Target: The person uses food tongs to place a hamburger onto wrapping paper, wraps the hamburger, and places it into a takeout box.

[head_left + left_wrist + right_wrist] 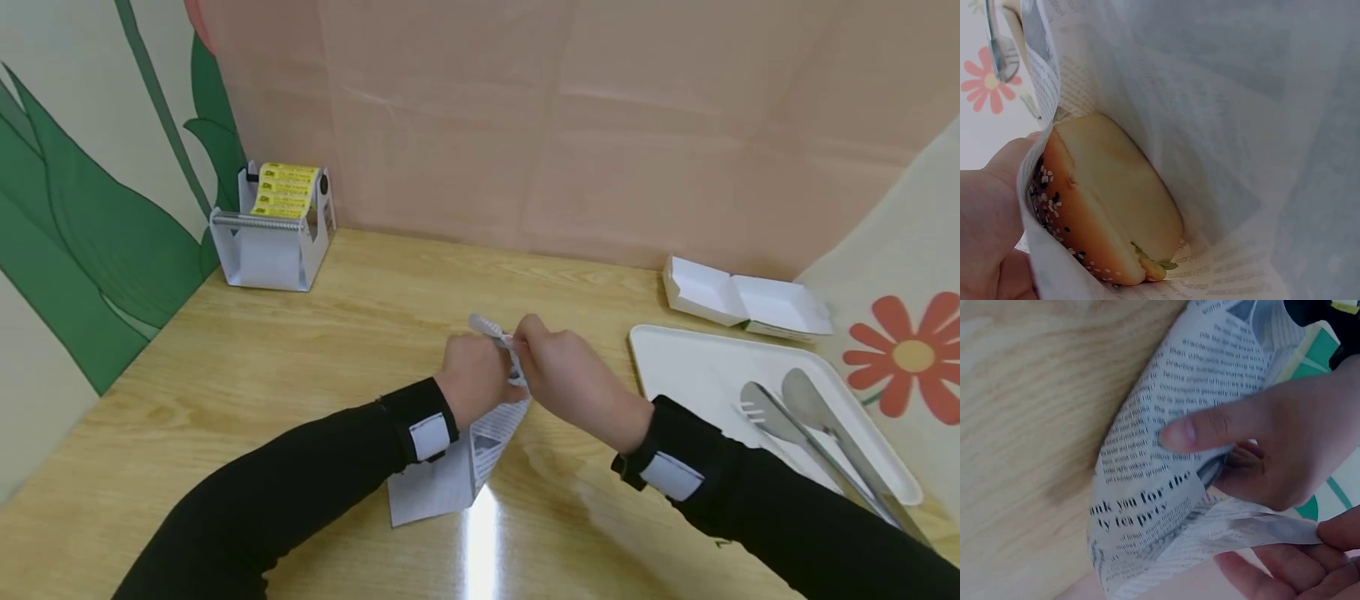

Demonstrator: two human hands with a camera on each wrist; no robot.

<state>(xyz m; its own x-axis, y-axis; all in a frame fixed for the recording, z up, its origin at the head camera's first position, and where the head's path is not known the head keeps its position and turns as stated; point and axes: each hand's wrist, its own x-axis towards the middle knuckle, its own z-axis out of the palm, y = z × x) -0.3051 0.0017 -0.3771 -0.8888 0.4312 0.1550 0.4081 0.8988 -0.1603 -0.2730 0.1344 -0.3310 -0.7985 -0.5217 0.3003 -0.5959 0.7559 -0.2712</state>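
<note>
My left hand (pixel 476 379) grips a newsprint-patterned wrapping paper (pixel 491 437), standing folded on the wooden table. In the right wrist view its thumb presses the printed side, with the fingers curled behind. My right hand (pixel 577 383), close beside it, pinches the paper's upper edge; its fingertips (pixel 1335 528) show at the lower right of the right wrist view. Inside the paper, in the left wrist view, lies a bun (pixel 1100 200) with black and white sesame seeds and a bit of green leaf at its edge. The paper hides the bun in the head view.
At right is a white tray (pixel 675 358) with two metal spoons and a white plastic fork. Behind it lies an unfolded white carton (pixel 780 304). A dispenser (pixel 270 258) with yellow labels (pixel 285 190) stands back left. Walls bound the table (pixel 247 375).
</note>
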